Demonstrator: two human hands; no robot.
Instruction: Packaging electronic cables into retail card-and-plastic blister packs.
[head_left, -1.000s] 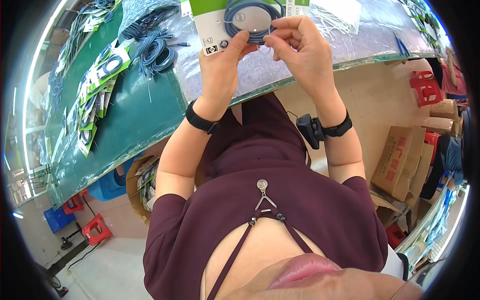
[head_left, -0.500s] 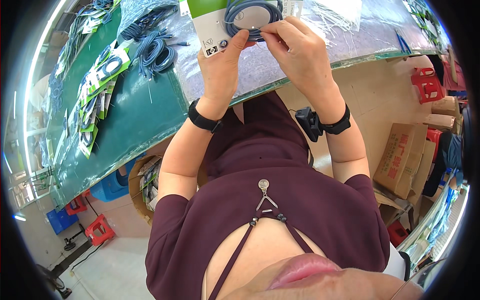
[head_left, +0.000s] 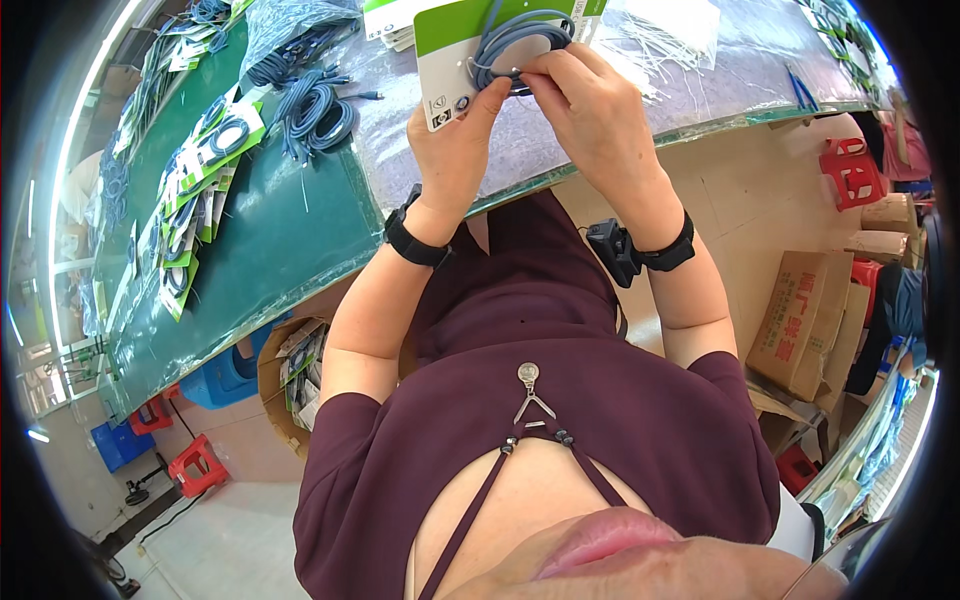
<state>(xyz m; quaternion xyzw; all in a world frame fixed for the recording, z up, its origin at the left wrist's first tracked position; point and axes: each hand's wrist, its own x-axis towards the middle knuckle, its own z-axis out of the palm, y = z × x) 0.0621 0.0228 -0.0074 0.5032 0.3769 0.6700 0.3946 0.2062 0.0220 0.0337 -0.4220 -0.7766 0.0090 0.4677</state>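
A white and green packaging card is gripped in my left hand, thumb in front and fingers behind it. On the card's face lies a coiled blue-grey cable. Thumb and forefinger of my right hand are pinched together at the coil's lower edge, close to my left thumb. A tiny pale tip shows at that pinch, but what the fingers hold is too small to make out. Both hands are above the near edge of the table's grey-covered part.
Loose white strips lie right of my hands, and a card stack lies behind the left one. Coiled blue cables and carded cables rest on the green tabletop. Cardboard boxes and a red stool stand right.
The card and coil have shifted a little right and nearer to me, with my left hand. More of the card stack behind shows. My right fingers stay pinched at the coil.
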